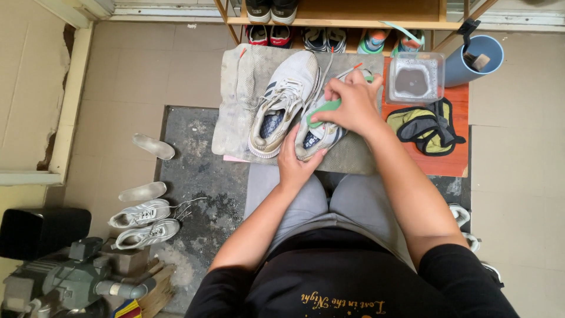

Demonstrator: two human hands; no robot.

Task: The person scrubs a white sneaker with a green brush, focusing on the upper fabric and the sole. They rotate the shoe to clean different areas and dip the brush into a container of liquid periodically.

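While fingers: right hand point(352, 105) clenched on green brush point(325, 109); left hand point(297, 162) cups heel of sneaker point(318, 131).
Sneaker loc: on grey cloth point(235, 112), touching 2nd shoe point(281, 101).
Handling: prob. light, soft upper, firm sole; grip at heel.

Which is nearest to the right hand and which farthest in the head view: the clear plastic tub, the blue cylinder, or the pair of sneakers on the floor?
From the right hand:
1. Clear plastic tub, just to its right on the bench.
2. Blue cylinder, farther right, past the tub.
3. Pair of sneakers, far left on the floor.
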